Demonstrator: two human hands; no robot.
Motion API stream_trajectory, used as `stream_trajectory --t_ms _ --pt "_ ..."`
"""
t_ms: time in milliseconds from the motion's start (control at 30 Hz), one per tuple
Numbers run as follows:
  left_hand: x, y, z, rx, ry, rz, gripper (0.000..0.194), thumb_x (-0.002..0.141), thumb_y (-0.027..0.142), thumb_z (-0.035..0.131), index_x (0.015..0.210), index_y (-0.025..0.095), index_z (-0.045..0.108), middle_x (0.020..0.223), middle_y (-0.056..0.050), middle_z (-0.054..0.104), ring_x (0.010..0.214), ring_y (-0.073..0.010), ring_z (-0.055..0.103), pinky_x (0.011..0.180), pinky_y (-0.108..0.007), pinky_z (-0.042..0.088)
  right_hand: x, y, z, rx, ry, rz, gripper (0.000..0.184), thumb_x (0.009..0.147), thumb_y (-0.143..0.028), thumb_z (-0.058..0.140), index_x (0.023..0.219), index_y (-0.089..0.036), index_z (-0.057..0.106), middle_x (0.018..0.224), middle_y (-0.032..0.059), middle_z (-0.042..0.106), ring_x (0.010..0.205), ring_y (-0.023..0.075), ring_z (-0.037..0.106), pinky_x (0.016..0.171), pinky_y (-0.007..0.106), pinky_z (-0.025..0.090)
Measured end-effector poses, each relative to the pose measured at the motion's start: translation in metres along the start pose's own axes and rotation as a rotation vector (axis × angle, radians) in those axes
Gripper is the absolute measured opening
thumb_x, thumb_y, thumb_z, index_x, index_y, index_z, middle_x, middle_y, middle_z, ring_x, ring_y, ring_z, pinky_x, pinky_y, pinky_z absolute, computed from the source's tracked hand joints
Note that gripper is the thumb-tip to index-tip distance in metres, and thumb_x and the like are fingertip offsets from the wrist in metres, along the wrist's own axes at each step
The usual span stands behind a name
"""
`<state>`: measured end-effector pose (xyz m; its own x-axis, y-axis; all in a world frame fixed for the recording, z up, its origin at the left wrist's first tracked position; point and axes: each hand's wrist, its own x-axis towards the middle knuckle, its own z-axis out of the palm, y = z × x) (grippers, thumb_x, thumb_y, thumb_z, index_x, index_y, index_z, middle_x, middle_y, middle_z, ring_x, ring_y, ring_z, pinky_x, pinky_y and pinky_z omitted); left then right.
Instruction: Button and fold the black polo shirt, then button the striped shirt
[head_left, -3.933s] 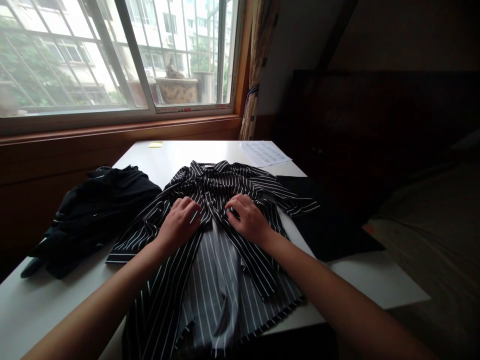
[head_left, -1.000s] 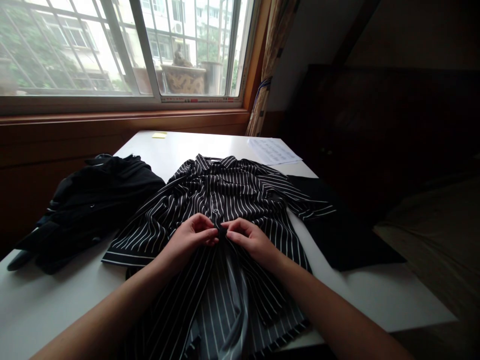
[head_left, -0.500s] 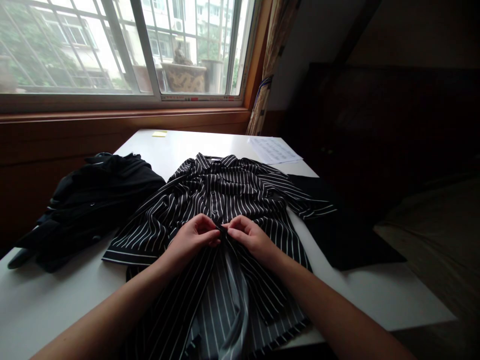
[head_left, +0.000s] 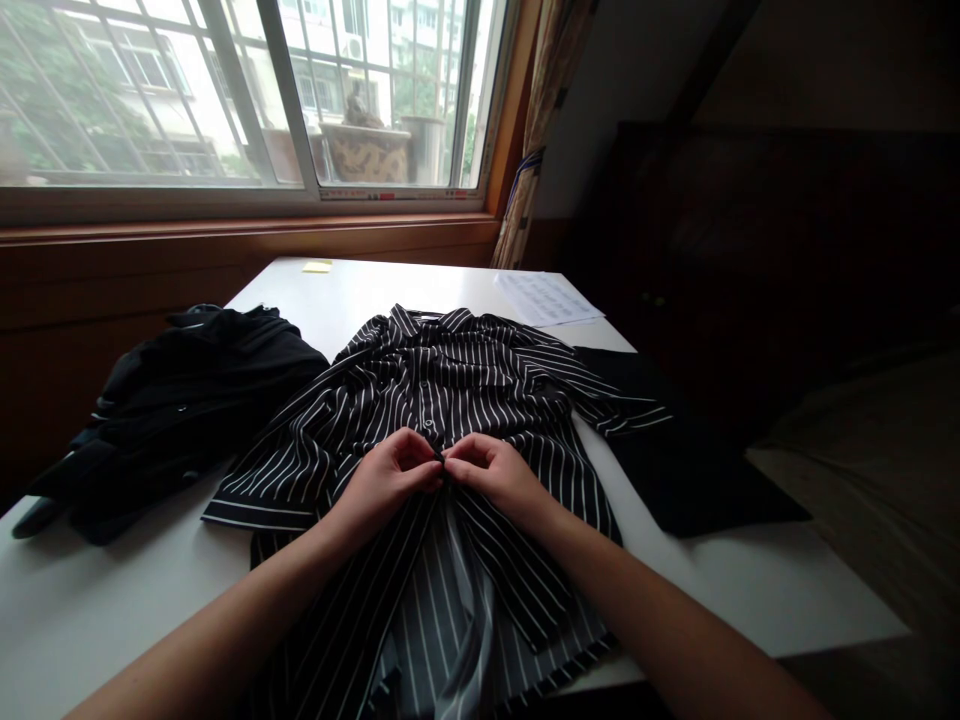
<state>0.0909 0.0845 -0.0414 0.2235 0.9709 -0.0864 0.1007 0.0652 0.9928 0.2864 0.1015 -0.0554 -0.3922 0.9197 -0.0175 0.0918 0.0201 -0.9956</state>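
Observation:
A black shirt with white stripes lies front side up, its collar toward the window. Above the hands its front is closed, with a button showing on the placket; below them the two front edges spread apart and the greyish inside shows. My left hand pinches the front edge at mid-shirt between thumb and fingers. Close against it, my right hand pinches the other side of the same spot. Whatever small part lies between the fingertips is hidden.
On the white table, a heap of dark clothing lies at the left. A black cloth sits at the right, partly under the striped sleeve. Printed sheets and a yellow sticky note lie at the far end, below the window.
My right hand has shifted slightly left, so the fingertips of both hands now meet at the shirt's front edge. The shirt lies nearly as before.

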Motion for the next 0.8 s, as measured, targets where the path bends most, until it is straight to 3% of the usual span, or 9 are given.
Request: stream_trajectory --t_ms 233,400,800 --pt "-0.0001 0.0004 0.0011 0.065 0.023 0.025 0.023 0.076 0.035 0.074 0.085 0.018 0.062 0.078 0.000 0.066 0.073 -0.0162 0.065 0.066 -0.026 0.051 0.0014 0.0034 0.0005 -0.035 0.021 0.015 0.028 0.075 -0.038 0.076 0.093 -0.018 0.068 0.088 0.0036 0.069 0.085 0.0192 0.065 0.081 0.035 0.051" --pt "-0.0006 0.0018 0.0022 0.018 0.014 0.009 0.023 0.075 0.035 0.075 0.085 0.018 0.062 0.079 -0.001 0.067 0.072 -0.0163 0.066 0.067 -0.027 0.053 0.0006 -0.0007 0.0001 -0.047 0.042 0.006 0.021 0.078 -0.036 0.071 0.088 -0.018 0.069 0.086 0.0026 0.069 0.083 0.0184 0.063 0.081 0.034 0.049" --pt "0.0005 -0.0035 -0.0016 -0.048 0.010 -0.022 0.023 0.077 0.033 0.074 0.085 0.017 0.059 0.078 0.000 0.067 0.070 -0.0168 0.068 0.065 -0.028 0.054 0.0009 -0.0003 -0.0018 0.057 0.019 0.047 0.022 0.080 -0.039 0.070 0.088 -0.019 0.065 0.081 -0.0004 0.064 0.075 0.0151 0.057 0.075 0.031 0.045"
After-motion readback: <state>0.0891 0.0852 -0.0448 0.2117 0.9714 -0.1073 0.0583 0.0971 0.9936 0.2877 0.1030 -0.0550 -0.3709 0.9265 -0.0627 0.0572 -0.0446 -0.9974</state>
